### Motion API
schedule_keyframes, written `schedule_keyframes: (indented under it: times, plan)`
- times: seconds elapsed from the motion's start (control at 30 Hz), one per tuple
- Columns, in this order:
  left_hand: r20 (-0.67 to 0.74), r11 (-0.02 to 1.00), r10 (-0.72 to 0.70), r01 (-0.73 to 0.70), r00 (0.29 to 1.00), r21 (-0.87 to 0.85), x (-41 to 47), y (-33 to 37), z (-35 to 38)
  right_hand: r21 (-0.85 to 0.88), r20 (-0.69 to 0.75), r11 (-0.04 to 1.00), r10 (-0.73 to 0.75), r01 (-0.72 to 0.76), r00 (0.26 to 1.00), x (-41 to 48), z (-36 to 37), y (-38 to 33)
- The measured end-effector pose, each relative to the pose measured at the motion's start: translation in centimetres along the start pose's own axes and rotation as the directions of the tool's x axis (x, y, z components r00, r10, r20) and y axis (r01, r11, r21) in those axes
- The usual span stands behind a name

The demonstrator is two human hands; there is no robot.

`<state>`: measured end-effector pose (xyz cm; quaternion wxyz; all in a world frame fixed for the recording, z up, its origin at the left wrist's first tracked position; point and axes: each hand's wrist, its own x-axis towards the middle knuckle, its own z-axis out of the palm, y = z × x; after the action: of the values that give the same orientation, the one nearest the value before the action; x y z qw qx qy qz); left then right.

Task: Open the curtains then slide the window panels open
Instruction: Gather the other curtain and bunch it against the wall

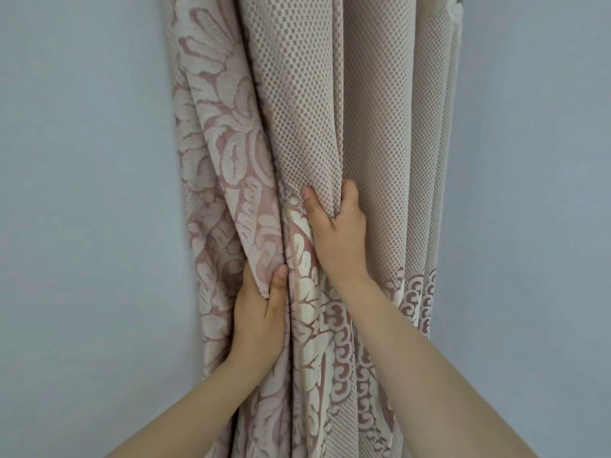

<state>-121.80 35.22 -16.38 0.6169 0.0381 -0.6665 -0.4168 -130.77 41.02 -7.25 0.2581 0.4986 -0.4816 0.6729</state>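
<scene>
A beige and pink curtain (pixel 317 104) hangs bunched in thick vertical folds, with a dotted weave above and a floral pattern at the left and bottom. My left hand (pixel 259 312) pinches a fold of the patterned cloth low on the left side. Higher up, my right hand (pixel 337 233) grips a fold of the dotted cloth, thumb pressed on its front. Both forearms reach up from the bottom of the view. No window panel or glass shows; the bunched cloth hides whatever lies behind it.
Plain pale blue-grey wall (pixel 82 193) fills the left side, and the same wall (pixel 535 193) shows to the right of the curtain.
</scene>
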Motion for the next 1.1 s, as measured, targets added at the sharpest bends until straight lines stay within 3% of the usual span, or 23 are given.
schedule_keyframes:
  times: [0.2,0.57,1.1]
  plan:
    - [-0.020,1.000,0.015,-0.015,1.000,0.011,1.4,-2.4,4.0,0.041,0.018,0.999,0.007,-0.008,1.000,2.2,-1.5,4.3]
    - [-0.019,1.000,0.008,-0.008,1.000,0.009,3.2,-5.4,12.1,-0.033,0.008,0.998,-0.059,0.059,0.998,5.7,-6.2,10.4]
    - [0.165,0.996,-0.076,0.083,0.983,-0.037,6.1,-9.8,20.8,-0.155,-0.067,0.988,-0.025,0.014,0.997,8.3,-12.1,16.7]
